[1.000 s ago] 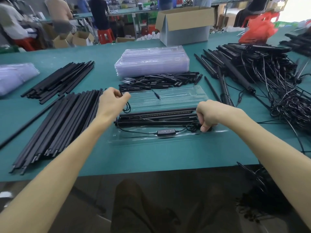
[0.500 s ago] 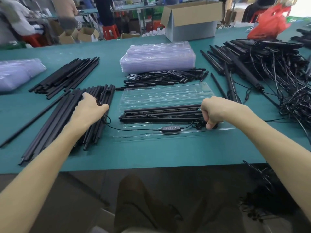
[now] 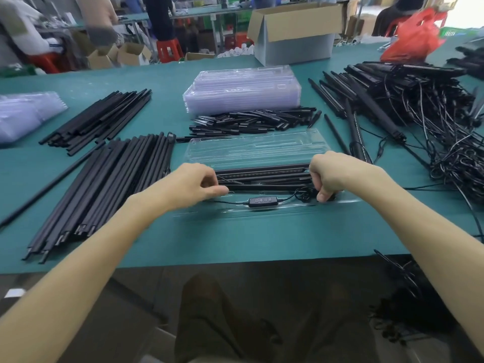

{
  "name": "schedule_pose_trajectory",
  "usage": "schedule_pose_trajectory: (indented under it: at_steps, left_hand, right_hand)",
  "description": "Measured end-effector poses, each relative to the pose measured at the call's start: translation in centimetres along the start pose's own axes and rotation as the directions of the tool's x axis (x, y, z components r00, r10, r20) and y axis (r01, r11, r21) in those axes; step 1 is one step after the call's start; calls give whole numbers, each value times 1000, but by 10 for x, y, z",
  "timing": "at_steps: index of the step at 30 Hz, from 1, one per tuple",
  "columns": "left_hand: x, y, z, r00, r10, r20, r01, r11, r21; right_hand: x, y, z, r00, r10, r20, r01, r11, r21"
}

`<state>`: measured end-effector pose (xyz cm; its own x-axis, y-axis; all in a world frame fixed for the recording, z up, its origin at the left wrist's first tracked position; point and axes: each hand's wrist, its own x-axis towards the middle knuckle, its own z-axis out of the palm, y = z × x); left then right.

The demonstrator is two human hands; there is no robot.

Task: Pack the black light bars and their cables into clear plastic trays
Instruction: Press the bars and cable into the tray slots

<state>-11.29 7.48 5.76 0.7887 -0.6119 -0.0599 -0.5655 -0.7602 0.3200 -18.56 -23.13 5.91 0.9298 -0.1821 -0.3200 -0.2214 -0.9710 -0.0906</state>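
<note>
Black light bars (image 3: pixel 262 176) have both ends hidden: left hand (image 3: pixel 193 184) curled, hold unclear; right hand (image 3: pixel 332 171) pinches coiled cable (image 3: pixel 303 195).

The open tray (image 3: pixel 251 150) and stacked trays (image 3: pixel 243 90) are clear, glossy plastic; the light bars (image 3: pixel 262 174) are matt black; the cable (image 3: pixel 303 196) is dull black, its controller (image 3: pixel 262 201) smooth plastic; the surface (image 3: pixel 235 237) is matt teal; the box (image 3: pixel 296 22) is plain brown cardboard

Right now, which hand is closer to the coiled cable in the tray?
Right. The right hand touches the coiled cable with curled fingers; the left hand is at the tray's opposite end, beyond the controller.
</note>
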Motion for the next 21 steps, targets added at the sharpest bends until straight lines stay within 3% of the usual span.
schedule_pose_trajectory:
  at_steps: [8,17,21]
  left_hand:
    - [-11,-9,-7,991,10,134,-17,999,47]
    - [-30,-35,-35,994,-80,77,77,996,42]
    - [-34,-34,-34,969,-119,217,100,990,98]
  right_hand:
    - [-1,1,2,1000,-7,-9,7,1000,19]
    - [-3,-1,-3,1000,2,-2,-2,999,48]
    - [-5,-2,-5,1000,8,5,-8,998,56]
